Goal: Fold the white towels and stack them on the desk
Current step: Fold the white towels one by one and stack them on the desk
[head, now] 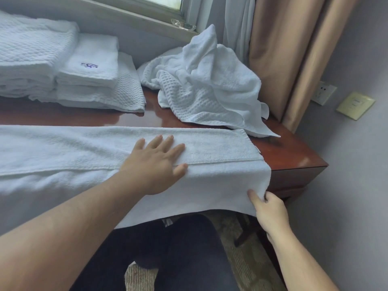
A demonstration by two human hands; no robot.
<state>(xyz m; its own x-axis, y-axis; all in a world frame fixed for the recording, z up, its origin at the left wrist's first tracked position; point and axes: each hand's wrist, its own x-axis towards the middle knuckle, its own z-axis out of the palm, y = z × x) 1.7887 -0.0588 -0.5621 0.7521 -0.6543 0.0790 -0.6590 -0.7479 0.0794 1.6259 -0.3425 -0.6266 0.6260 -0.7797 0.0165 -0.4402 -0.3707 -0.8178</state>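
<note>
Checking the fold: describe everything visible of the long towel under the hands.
The long towel is white terry, spread lengthwise along the front of the wooden desk. Its far strip is folded over onto itself, leaving a hemmed edge along the middle; its near part hangs over the desk's front edge. The left hand presses flat on it; the right hand pinches its hanging right corner. Its left end runs out of view.

A bare strip of counter (84, 117) runs left to right between the near spread towel (73, 148) and the folded stacks (63, 66) far left. A crumpled pile (205, 85) blocks the far right.
</note>
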